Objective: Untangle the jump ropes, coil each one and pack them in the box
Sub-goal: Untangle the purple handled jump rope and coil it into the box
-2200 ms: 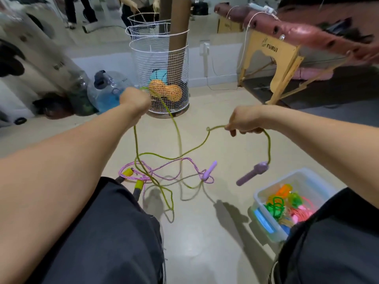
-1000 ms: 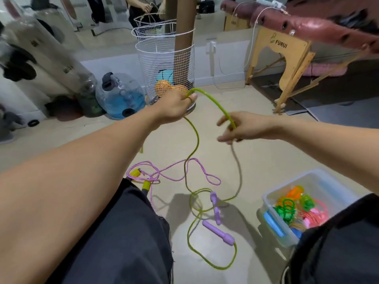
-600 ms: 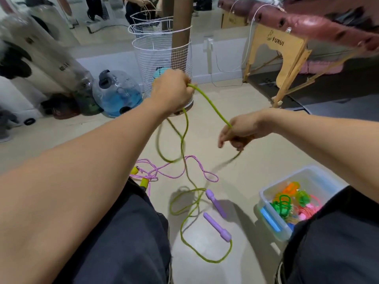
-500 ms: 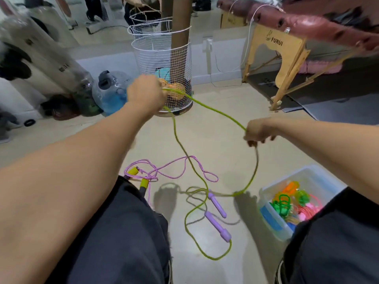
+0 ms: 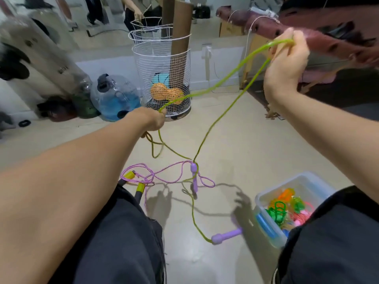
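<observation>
My right hand (image 5: pixel 287 64) raised high pinching the green rope (image 5: pixel 223 78), my left hand (image 5: pixel 152 119) gripping it lower, purple handles (image 5: pixel 225 236) dangling, clear box (image 5: pixel 272 193) beside my knee

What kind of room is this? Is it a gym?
Probably a gym or therapy storeroom. A wire basket holds balls, a padded folding table stands at the back, and jump ropes lie on the floor.

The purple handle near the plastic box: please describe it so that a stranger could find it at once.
Find the clear plastic box of colourful items at lower right. Just left of it, a purple handle lies flat on the floor, joined to the green rope. The other purple handle stands farther away, amid the pink rope.
</observation>
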